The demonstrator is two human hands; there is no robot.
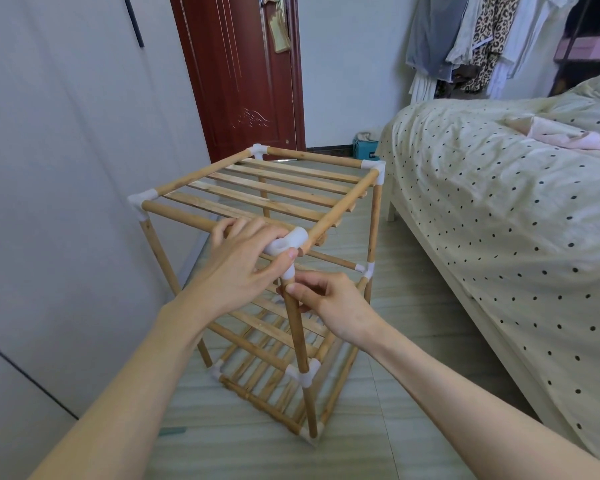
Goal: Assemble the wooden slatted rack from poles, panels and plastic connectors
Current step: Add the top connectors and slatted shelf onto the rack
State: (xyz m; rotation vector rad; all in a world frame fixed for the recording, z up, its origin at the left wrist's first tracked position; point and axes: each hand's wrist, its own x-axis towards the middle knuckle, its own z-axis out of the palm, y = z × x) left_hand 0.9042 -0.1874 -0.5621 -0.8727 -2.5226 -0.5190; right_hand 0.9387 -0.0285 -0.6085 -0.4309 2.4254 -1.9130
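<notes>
Standing on the pale floor beside the dotted bed, the wooden rack rises in slatted tiers with white connectors at its corners. Its near top corner lies directly under both hands. The left hand curls over the corner connector, fingers wrapped around the front top pole. Just below it, the right hand pinches the upright pole where it enters that connector.

Soft even daylight, sharp (edges bow outward)
</notes>
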